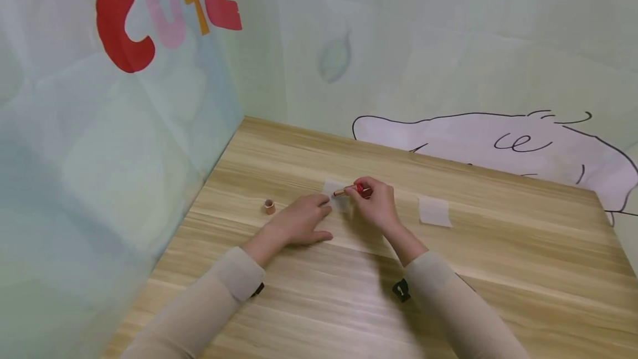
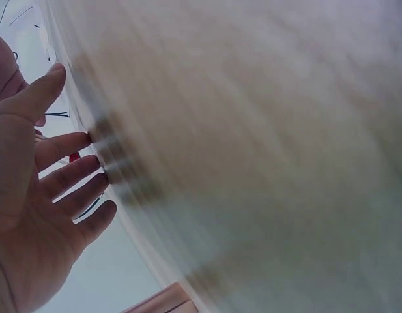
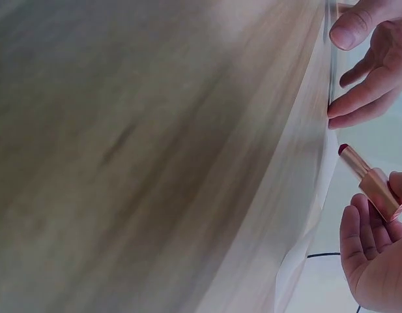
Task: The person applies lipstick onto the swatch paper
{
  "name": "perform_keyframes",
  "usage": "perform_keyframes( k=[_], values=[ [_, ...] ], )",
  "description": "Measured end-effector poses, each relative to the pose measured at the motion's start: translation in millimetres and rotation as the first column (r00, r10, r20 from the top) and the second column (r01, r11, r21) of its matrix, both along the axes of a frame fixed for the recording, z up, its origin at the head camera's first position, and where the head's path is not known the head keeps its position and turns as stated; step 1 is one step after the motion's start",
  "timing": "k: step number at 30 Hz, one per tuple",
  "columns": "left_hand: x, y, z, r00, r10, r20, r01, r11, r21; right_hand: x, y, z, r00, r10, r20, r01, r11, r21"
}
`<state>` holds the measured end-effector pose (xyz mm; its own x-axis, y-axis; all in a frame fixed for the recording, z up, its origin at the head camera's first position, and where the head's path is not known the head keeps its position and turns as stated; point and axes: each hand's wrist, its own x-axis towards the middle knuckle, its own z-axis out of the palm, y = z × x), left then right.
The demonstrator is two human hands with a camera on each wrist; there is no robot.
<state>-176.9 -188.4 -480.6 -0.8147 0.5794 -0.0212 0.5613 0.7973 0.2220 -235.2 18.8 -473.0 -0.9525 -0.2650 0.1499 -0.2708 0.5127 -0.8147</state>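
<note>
Between the thumb and fingers of my right hand (image 1: 377, 205) is a lipstick (image 3: 378, 194), gold-cased with its dark red tip bare. In the head view the lipstick's tip points left, over a thin white sheet (image 1: 329, 186) on the table. The right wrist view shows a gap between that tip and the table surface. My left hand (image 1: 304, 219) rests with fingers extended, its fingertips at the sheet's left edge. It grips nothing. To the left of that hand, the gold lipstick cap (image 1: 269, 207) stands upright, open end up. Both hands partly cover the sheet.
A second white sheet (image 1: 435, 212) lies to the right of my right hand on the wood-grain table (image 1: 518, 237). A small black object (image 1: 401, 290) sits by the right sleeve. Printed wall coverings (image 1: 309, 71) border the table at the left and back.
</note>
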Motion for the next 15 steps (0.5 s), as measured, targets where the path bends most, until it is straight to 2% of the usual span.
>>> perform_keyframes(
  k=[6,15],
  values=[
    [0.8,0.0,-0.1,1.0,0.014,0.019,-0.013,1.0,-0.009,-2.2,-1.3,-5.3,0.999,0.003,-0.048,-0.003,1.0,0.013],
    [1.8,-0.2,-0.1,0.999,0.025,0.037,-0.025,1.0,0.001,-3.0,-3.9,-4.3,1.0,-0.001,-0.022,0.002,0.999,0.045]
  ],
)
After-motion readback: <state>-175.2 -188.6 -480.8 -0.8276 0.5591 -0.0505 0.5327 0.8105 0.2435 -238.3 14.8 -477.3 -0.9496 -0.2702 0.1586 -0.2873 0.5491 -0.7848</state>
